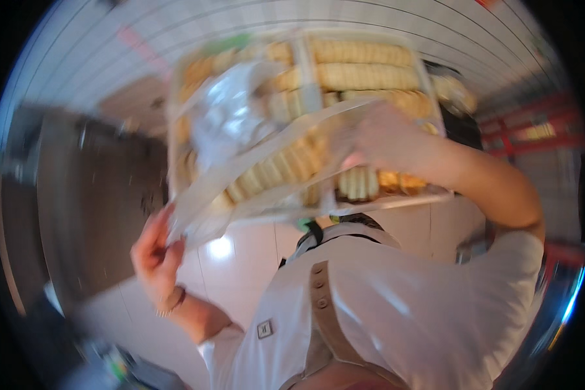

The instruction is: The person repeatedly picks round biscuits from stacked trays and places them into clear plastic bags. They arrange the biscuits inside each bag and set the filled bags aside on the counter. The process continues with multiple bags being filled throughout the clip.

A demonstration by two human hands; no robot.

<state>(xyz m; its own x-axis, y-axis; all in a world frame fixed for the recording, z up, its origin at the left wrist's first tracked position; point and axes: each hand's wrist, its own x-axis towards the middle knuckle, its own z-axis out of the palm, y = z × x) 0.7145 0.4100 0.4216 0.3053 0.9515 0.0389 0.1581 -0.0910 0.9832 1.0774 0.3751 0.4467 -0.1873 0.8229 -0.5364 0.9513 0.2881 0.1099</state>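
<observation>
From here, left hand [157,250] is pinching a clear plastic bag [196,200] over the tray [400,203], right hand [387,142] is too blurry to call, can't tell what's bagged, but tons of biscuits [367,76] look left.

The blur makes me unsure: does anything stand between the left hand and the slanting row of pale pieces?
Yes: the clear plastic, its edge in the left hand, stretches between that hand and the slanting row of pale pieces. I cannot tell whether the row lies inside or underneath.
</observation>
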